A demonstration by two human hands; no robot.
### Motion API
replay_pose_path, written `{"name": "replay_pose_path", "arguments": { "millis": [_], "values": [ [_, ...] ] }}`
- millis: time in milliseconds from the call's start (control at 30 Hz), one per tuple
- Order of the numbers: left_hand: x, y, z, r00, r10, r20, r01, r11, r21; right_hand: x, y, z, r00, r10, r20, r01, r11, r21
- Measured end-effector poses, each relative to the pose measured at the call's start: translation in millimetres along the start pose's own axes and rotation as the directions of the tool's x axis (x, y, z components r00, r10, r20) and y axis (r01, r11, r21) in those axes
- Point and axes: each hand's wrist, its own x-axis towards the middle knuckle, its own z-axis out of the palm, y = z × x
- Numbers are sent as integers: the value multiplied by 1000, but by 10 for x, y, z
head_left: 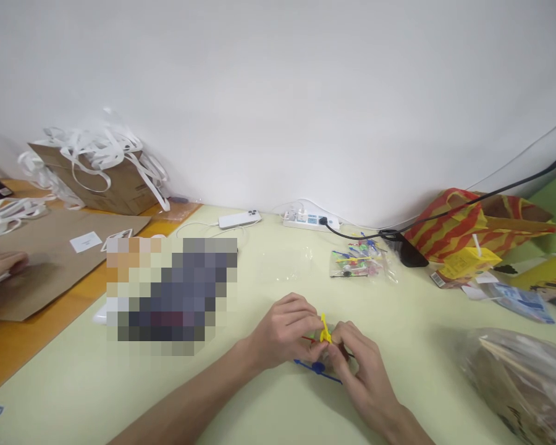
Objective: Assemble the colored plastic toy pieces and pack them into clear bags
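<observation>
Yellow plastic piece (325,336) is near, right of centre, fingertips of left hand (291,329) and right hand (364,366) pinched on it. Fiddly two-handed step, I'd guess; next move probably wants steady fingers above that blue piece (318,368).

Our bench (398,327) has a pale yellow-green top. Near the wall we see a white phone (238,219) and a white power strip (312,219). Closer to us lie a clear plastic sheet (285,267), bagged small coloured parts (352,262) and, at the front, a blue piece (318,368). On the right we have a striped bag (440,225), a yellow drink carton (466,270), a blue packet (526,303) and a large clear bag (519,377).
</observation>
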Motion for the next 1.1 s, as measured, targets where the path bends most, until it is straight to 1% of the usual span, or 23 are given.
{"name": "replay_pose_path", "arguments": {
  "millis": [100, 167, 233, 300, 333, 367, 400, 433, 467, 533, 600, 667, 733, 800, 867, 1000, 1100],
  "values": [
    [11, 18, -2, 1000, 23, -8, -23, 1000, 4, -1, -25, 5, 999, 45, 10, -45, 995, 83],
    [11, 33, -1, 1000, 25, -10, -25, 1000, 1, 8, -50, 13, 994, 98, 45, -104, 981, 167],
    [0, 23, -16, 1000, 29, -12, -29, 1000, -3, 20, -70, 13, 981, 159, 113, -186, 941, 281],
    [-21, -33, -65, 999, 36, -7, -36, 999, 9, 28, -77, -17, 968, 192, 163, -245, 871, 426],
    [-34, -79, -107, 1000, 28, -5, -28, 999, 25, 29, -77, -48, 967, 199, 157, -252, 827, 503],
    [-47, -133, -160, 1000, 21, -2, -21, 999, 48, 30, -76, -89, 971, 201, 126, -237, 785, 572],
    [-57, -190, -221, 1000, -21, -12, 22, 997, 76, 30, -76, -138, 976, 202, 80, -207, 753, 625],
    [-63, -243, -288, 997, -78, -28, 80, 992, 99, 31, -80, -189, 978, 205, 27, -172, 735, 655],
    [-62, -286, -354, 992, -115, -51, 120, 986, 116, 34, -87, -237, 978, 210, -12, -150, 738, 658],
    [-39, -331, -468, 977, -199, -82, 209, 968, 142, 43, -115, -298, 974, 227, -18, -174, 795, 581],
    [3, -320, -545, 968, -242, -61, 248, 956, 155, 57, -158, -289, 972, 236, 21, -222, 881, 418],
    [39, -278, -593, 961, -277, 14, 271, 948, 168, 76, -202, -218, 979, 204, 27, -205, 956, 210],
    [40, -231, -634, 937, -330, 111, 307, 933, 186, 97, -242, -115, 990, 138, 6, -138, 990, 11],
    [-4, -192, -681, 898, -384, 217, 340, 916, 211, 112, -280, -10, 995, 96, 2, -95, 986, -138],
    [-79, -155, -732, 851, -422, 313, 360, 902, 238, 122, -323, 87, 997, 80, 8, -76, 970, -233],
    [-235, -92, -817, 774, -454, 441, 381, 891, 247, 158, -415, 270, 998, 61, 14, -52, 938, -342],
    [-310, -84, -856, 709, -492, 505, 426, 870, 249, 236, -453, 397, 999, 37, 35, -20, 923, -383]
  ]
}}
